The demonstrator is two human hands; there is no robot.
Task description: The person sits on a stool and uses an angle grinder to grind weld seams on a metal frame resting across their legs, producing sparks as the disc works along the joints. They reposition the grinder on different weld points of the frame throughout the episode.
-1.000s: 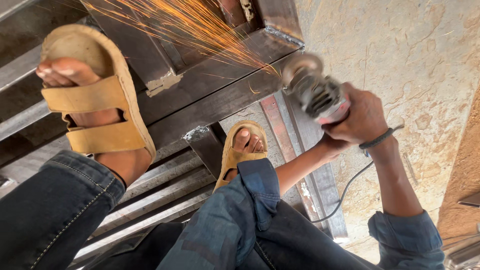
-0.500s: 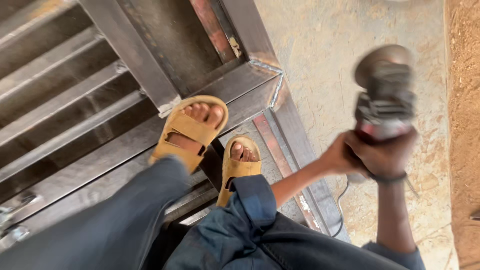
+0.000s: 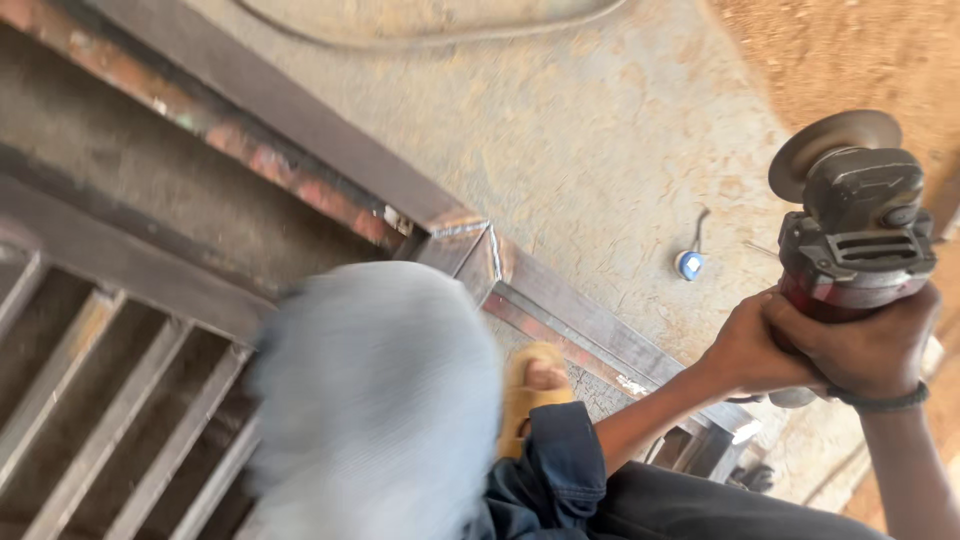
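I grip the angle grinder [image 3: 855, 225] firmly in both hands [image 3: 800, 345], disc up and well right of the welded frame corner [image 3: 478, 245], keeping it steady.

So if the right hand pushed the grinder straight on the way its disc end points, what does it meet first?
Nothing close: beyond the right hand and the angle grinder lies only sandy ground, though depth is unclear.

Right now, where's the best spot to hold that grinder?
Probably the red body below the dark head, from underneath, as both hands wrap it. It stands upright with the disc at the top, so fingers stay away from it.
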